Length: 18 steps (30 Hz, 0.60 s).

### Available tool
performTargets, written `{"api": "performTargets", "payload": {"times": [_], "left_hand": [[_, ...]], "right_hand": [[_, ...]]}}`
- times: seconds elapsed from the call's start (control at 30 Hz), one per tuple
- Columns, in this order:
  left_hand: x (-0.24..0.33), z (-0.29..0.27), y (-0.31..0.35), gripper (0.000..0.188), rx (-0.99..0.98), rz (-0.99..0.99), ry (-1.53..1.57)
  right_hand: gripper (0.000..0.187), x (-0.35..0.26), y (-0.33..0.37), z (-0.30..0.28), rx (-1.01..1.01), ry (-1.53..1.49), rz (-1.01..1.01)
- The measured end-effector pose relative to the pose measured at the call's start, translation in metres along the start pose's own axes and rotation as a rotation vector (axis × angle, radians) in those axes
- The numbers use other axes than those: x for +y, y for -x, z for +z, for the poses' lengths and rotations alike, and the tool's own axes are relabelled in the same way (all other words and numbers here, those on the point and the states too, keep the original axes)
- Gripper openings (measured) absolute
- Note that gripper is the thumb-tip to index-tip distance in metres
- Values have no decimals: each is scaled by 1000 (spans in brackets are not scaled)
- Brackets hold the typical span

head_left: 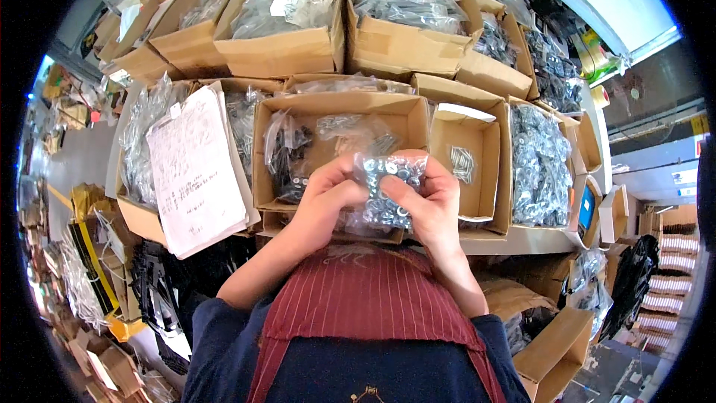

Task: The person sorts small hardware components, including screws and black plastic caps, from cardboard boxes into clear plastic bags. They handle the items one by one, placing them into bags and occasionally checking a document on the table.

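Apron (pixel 365 298): one, maroon and striped, nearest the camera, below both hands.
Bag (pixel 378 211): one, clear plastic, its small metal rings too many to count, held up between two hands.
Left hand (pixel 324 198): grips the bag's left side, thumb pointing inward, forearm slanting up from the lower left.
Right hand (pixel 436 205): grips the other side, thumb pressed across the front, forearm steeper.
Open carton (pixel 317 149): one, beneath and beyond the hands, with bagged parts.
Small box (pixel 479 200): one, just right of the right hand, holding metal pins (pixel 462 164).
Papers (pixel 198 175): one stack, left of the left hand.
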<state>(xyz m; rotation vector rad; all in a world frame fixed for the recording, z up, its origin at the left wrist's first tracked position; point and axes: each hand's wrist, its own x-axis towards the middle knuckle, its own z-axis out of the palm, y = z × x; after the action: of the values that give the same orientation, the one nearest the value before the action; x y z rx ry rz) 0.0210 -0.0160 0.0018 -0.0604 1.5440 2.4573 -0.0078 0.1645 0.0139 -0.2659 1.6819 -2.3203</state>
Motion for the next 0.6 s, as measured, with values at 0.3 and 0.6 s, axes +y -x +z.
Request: {"api": "performTargets", "payload": {"times": [0.3,0.6], "left_hand": [[10,9,0,43,44,-28,1],[3,5,-2,42,63,-27,-4]], "right_hand": [[24,1,-3,-4,-8,-48,-28],[23,0,-4,-3,-22,-71,-14]]}}
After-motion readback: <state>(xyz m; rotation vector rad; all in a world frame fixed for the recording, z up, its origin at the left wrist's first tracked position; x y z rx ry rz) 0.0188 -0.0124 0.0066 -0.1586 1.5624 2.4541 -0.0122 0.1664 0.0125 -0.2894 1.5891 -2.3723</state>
